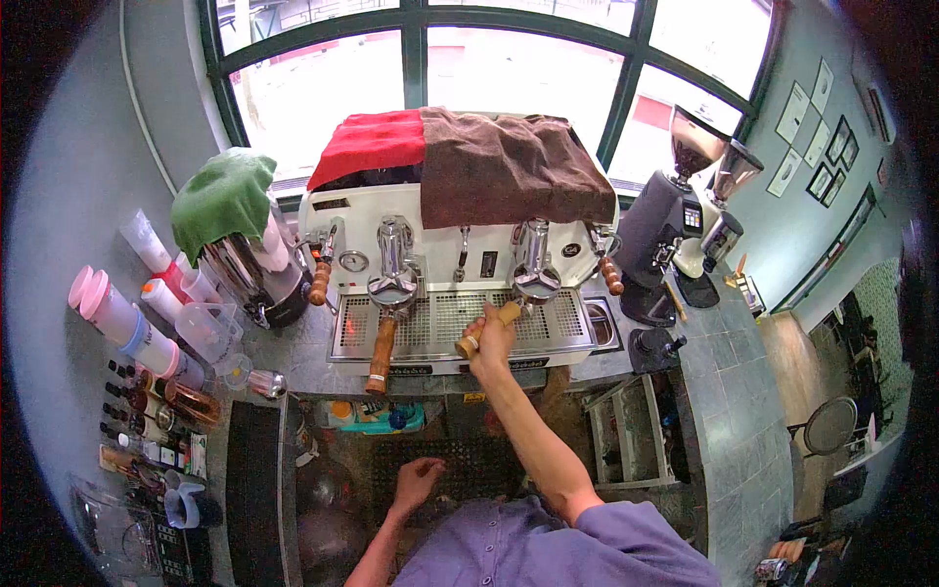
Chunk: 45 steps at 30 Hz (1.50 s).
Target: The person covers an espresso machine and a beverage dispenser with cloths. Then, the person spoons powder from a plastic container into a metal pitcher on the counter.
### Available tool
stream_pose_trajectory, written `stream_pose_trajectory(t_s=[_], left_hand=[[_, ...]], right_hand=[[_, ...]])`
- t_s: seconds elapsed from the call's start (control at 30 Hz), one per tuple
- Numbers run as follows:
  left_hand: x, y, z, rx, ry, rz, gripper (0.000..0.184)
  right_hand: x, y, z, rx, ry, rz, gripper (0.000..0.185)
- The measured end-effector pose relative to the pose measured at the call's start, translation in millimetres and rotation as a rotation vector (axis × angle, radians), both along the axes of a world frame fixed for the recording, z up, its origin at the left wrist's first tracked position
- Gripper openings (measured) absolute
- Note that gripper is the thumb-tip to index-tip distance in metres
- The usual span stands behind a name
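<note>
Tall panes of a window stand behind a tiled counter, where a white espresso machine faces the person. A red cloth and a brown cloth lie over its top, perhaps to keep dust off. The right hand is closed round a pale wooden handle, in front of the right group head and over the drip tray. That handle slants left, its inner end towards the group head; whether it is locked in, I cannot tell. Gripping well out along the wood probably gives leverage. A darker handle juts forward below the left group head, untouched. The left hand hangs low, loosely curled, with nothing visible in it. Grinders stand just beside the machine, presumably to keep coffee within reach.
</note>
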<state>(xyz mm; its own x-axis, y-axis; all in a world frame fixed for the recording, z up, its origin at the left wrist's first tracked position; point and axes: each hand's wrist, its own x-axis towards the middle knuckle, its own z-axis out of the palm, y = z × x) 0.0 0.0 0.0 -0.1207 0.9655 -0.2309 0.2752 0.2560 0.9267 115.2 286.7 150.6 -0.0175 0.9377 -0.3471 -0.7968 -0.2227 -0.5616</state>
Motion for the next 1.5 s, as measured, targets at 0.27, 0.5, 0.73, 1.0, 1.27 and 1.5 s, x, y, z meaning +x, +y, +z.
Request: stream_pose_trajectory(t_s=[0.27,0.5,0.73,1.0,1.27,1.5], left_hand=[[-5.1,-12.8,-31.5,-0.109,-0.098,-0.032,0.027],[38.0,43.4,-84.1,-0.207,-0.174,-0.215,0.037],[161.8,167.6,-236.2,-0.246,-0.22,-0.279,0.066],[260.5,226.6,-229.0,-0.044,0.221,-0.149,0.046],[326.5,175.2,3.8,0.051,-0.202,-0.054,0.025],[384.4,170.1,-26.3,0.574,0.41,-0.05,0.031]], right_hand=[[97.6,-23.9,4.6,0.042,-0.28,0.387,0.023],[166.3,-39.2,22.2,0.111,-0.056,0.65,0.049],[252.7,-92.6,-155.1,-0.177,0.126,0.713,0.056],[363.5,-77.6,-241.4,-0.361,-0.6,0.95,0.041],[386.6,-71.5,-479.4,0.312,-0.952,0.943,0.039],[295.6,-39.9,-414.7,0.723,-1.309,1.292,0.035]])
